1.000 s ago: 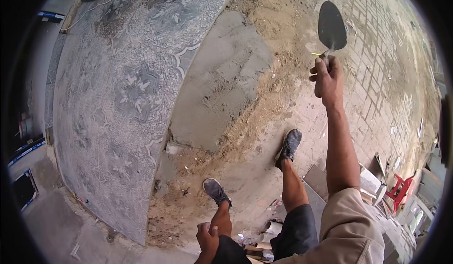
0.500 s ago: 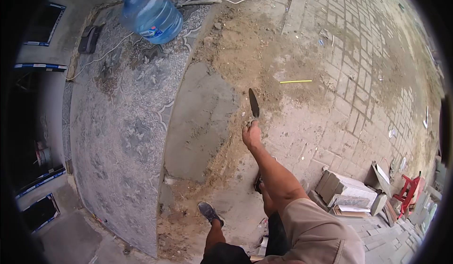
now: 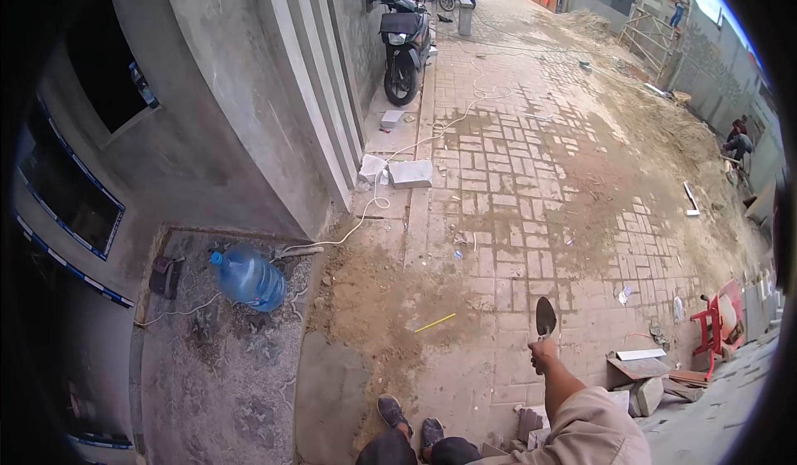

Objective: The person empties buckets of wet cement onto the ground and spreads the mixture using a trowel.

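My right hand [image 3: 544, 355] is closed around the handle of a pointed trowel [image 3: 545, 317], held out over the brick paving with its dark blade pointing away from me. My left hand is out of view. Down by my shoes lies a smooth patch of grey mortar [image 3: 325, 386], bordered by the patterned tile floor [image 3: 216, 382] and loose sandy soil [image 3: 365, 299]. A thin yellow strip [image 3: 435, 323] rests on the ground left of the trowel.
A large blue water jug [image 3: 251, 279] lies on its side on the tiles near a white cable [image 3: 349, 231]. Grey blocks [image 3: 411, 173] and a motorcycle [image 3: 404, 50] stand along the wall. To the right are stacked slabs [image 3: 643, 382] and a red chair [image 3: 710, 332]; a person [image 3: 737, 141] crouches farther off.
My view has lifted from the mortar patch to the lane ahead. My right arm has swung right with the trowel, away from the patch, and my feet are now closer together.
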Action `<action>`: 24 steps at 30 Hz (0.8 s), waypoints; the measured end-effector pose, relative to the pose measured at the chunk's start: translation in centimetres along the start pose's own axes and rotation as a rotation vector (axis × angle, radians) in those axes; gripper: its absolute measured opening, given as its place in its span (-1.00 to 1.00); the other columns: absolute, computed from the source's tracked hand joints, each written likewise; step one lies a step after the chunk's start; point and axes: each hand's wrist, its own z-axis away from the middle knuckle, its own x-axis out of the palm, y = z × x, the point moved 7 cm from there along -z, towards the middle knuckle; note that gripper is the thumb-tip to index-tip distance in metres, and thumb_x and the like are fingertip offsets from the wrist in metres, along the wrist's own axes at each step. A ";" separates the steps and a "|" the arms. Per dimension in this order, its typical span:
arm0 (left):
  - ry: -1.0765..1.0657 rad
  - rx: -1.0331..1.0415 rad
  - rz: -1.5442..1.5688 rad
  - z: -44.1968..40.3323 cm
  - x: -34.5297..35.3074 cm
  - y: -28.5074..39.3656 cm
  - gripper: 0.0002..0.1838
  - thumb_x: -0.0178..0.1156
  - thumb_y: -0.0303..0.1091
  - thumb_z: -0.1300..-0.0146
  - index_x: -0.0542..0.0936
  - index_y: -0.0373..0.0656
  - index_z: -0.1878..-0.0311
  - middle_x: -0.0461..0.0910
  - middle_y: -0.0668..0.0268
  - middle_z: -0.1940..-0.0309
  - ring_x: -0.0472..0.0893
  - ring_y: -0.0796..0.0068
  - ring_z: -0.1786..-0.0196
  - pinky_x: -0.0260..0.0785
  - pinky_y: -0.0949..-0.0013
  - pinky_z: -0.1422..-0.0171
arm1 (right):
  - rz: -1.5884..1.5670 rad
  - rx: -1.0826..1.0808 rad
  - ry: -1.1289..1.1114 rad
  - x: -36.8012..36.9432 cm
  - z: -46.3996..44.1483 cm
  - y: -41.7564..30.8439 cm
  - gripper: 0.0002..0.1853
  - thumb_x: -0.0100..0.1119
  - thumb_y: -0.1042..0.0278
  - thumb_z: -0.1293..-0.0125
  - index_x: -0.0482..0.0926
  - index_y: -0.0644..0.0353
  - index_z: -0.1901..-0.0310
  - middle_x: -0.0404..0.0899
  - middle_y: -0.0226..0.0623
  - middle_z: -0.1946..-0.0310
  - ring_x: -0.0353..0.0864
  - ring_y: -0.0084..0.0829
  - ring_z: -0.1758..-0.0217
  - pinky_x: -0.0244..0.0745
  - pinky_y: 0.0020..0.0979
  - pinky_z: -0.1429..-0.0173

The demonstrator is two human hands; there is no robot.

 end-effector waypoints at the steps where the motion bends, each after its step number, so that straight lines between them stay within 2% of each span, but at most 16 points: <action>1: 0.036 0.020 0.002 -0.5 -0.7 1.4 -0.43 0.30 0.09 -0.29 0.58 -0.36 0.43 0.54 0.06 0.67 0.63 0.09 0.48 0.39 0.03 0.33 | -0.033 -0.069 0.041 -2.2 0.5 -2.5 -0.75 0.32 0.38 -0.32 0.35 0.09 0.30 0.26 -0.38 0.66 0.35 -0.39 0.67 0.19 -0.22 0.62; 4: 0.160 0.103 -0.002 -3.0 -1.8 6.4 -0.40 0.31 0.13 -0.28 0.58 -0.37 0.46 0.53 0.05 0.71 0.62 0.06 0.49 0.37 0.00 0.33 | -0.149 -0.236 0.120 -7.7 2.6 -9.5 -0.75 0.31 0.41 -0.33 0.34 0.10 0.27 0.29 -0.38 0.66 0.34 -0.43 0.69 0.20 -0.25 0.65; 6: 0.254 0.210 0.009 -5.6 -1.8 11.0 -0.37 0.32 0.15 -0.27 0.58 -0.37 0.48 0.52 0.04 0.73 0.61 0.03 0.50 0.36 -0.03 0.34 | -0.236 -0.318 0.161 -10.7 4.7 -10.6 -0.75 0.30 0.42 -0.34 0.34 0.11 0.26 0.30 -0.38 0.65 0.33 -0.45 0.69 0.21 -0.28 0.66; 7: 0.279 0.258 0.046 -6.9 -1.7 13.8 -0.36 0.32 0.17 -0.26 0.58 -0.38 0.49 0.52 0.04 0.74 0.60 0.02 0.51 0.35 -0.04 0.34 | -0.206 -0.359 0.163 -11.9 5.6 -11.0 -0.75 0.29 0.43 -0.34 0.33 0.12 0.25 0.31 -0.38 0.65 0.33 -0.46 0.71 0.21 -0.29 0.67; 8: 0.206 0.308 0.231 -7.7 -1.4 18.0 -0.34 0.27 0.20 -0.30 0.57 -0.37 0.47 0.51 0.03 0.74 0.59 -0.03 0.52 0.36 -0.06 0.34 | -0.175 -0.399 0.162 -12.7 6.4 -11.6 -0.75 0.28 0.44 -0.34 0.32 0.13 0.23 0.31 -0.39 0.65 0.32 -0.47 0.72 0.22 -0.30 0.69; 9: 0.127 0.347 0.416 -8.4 -1.3 22.3 -0.31 0.23 0.24 -0.33 0.57 -0.36 0.46 0.50 0.02 0.74 0.57 -0.09 0.53 0.38 -0.08 0.35 | -0.198 -0.355 0.176 -13.4 6.5 -10.6 -0.74 0.29 0.44 -0.34 0.31 0.12 0.21 0.31 -0.41 0.64 0.30 -0.48 0.73 0.22 -0.30 0.69; 11: 0.272 0.359 0.340 -8.1 -3.3 31.6 -0.23 0.04 0.22 -0.47 0.59 -0.38 0.57 0.55 0.09 0.73 0.68 0.07 0.51 0.51 0.09 0.37 | -0.201 -0.290 0.212 -14.4 6.9 -7.2 -0.73 0.29 0.44 -0.33 0.31 0.12 0.18 0.30 -0.41 0.64 0.29 -0.48 0.73 0.22 -0.32 0.70; 12: 0.018 0.226 0.463 -8.8 -2.7 35.3 -0.22 0.01 0.22 -0.49 0.63 -0.41 0.52 0.57 0.03 0.71 0.68 0.04 0.50 0.51 0.07 0.37 | -0.222 -0.169 0.224 -14.5 7.3 -4.7 -0.75 0.26 0.44 -0.32 0.36 0.20 0.11 0.35 -0.34 0.58 0.34 -0.44 0.72 0.24 -0.29 0.67; 13: -0.236 0.087 0.580 -8.9 -1.9 39.2 -0.21 -0.02 0.22 -0.50 0.66 -0.44 0.46 0.60 -0.03 0.68 0.68 0.01 0.48 0.50 0.05 0.37 | -0.281 0.006 0.281 -14.1 8.8 -2.3 -0.78 0.29 0.43 -0.35 0.36 0.12 0.20 0.28 -0.39 0.65 0.27 -0.42 0.71 0.16 -0.23 0.64; 14: -0.272 0.126 0.561 -8.0 -2.8 44.3 -0.19 -0.06 0.24 -0.51 0.69 -0.45 0.42 0.61 -0.06 0.67 0.68 -0.02 0.47 0.51 0.02 0.32 | -0.260 0.154 0.196 -13.7 6.7 1.9 -0.79 0.28 0.44 -0.37 0.38 0.15 0.28 0.26 -0.40 0.68 0.28 -0.39 0.68 0.15 -0.19 0.60; 15: -0.306 0.161 0.535 -7.3 -3.0 47.7 -0.16 -0.10 0.26 -0.52 0.71 -0.46 0.37 0.61 -0.10 0.66 0.68 -0.05 0.47 0.51 -0.01 0.28 | -0.322 0.268 0.168 -13.7 7.4 4.7 -0.80 0.31 0.41 -0.35 0.45 0.19 0.33 0.30 -0.30 0.64 0.34 -0.33 0.64 0.24 -0.19 0.56; 16: -0.284 0.330 0.473 -9.3 -1.3 51.4 -0.15 -0.13 0.28 -0.52 0.71 -0.46 0.35 0.62 -0.12 0.64 0.68 -0.11 0.43 0.51 -0.05 0.21 | -0.128 0.207 0.035 -13.4 7.2 6.5 -0.79 0.30 0.44 -0.35 0.44 0.18 0.37 0.30 -0.32 0.64 0.32 -0.33 0.65 0.21 -0.18 0.55; 17: -0.260 0.501 0.411 -11.1 0.5 55.3 -0.14 -0.15 0.29 -0.52 0.72 -0.45 0.34 0.63 -0.13 0.61 0.68 -0.16 0.39 0.51 -0.08 0.15 | -0.155 0.298 0.062 -13.0 6.8 9.3 -0.78 0.28 0.41 -0.37 0.43 0.16 0.37 0.31 -0.32 0.63 0.31 -0.34 0.65 0.22 -0.21 0.55; 19: -0.195 0.711 0.247 -4.9 -5.1 62.9 -0.13 -0.18 0.32 -0.51 0.72 -0.44 0.30 0.67 -0.19 0.48 0.67 -0.29 0.28 0.48 -0.14 0.02 | -0.239 0.469 0.125 -12.1 7.1 13.1 -0.78 0.26 0.38 -0.39 0.42 0.15 0.36 0.31 -0.34 0.63 0.31 -0.35 0.65 0.23 -0.24 0.55; 21: -0.178 0.721 0.138 -5.2 -4.7 67.9 -0.14 -0.12 0.35 -0.47 0.72 -0.42 0.28 0.69 -0.23 0.30 0.66 -0.33 0.17 0.46 -0.17 -0.04 | -0.386 0.547 0.163 -11.1 6.6 10.8 -0.78 0.25 0.36 -0.40 0.41 0.14 0.36 0.31 -0.34 0.63 0.32 -0.36 0.65 0.23 -0.24 0.56; 24: -0.150 0.723 0.112 -2.9 -6.5 73.4 -0.15 -0.05 0.39 -0.42 0.72 -0.40 0.27 0.69 -0.21 0.27 0.66 -0.29 0.15 0.45 -0.15 -0.06 | -0.502 0.551 0.148 -9.9 4.6 5.7 -0.78 0.24 0.34 -0.41 0.41 0.14 0.36 0.31 -0.34 0.63 0.32 -0.36 0.65 0.23 -0.25 0.57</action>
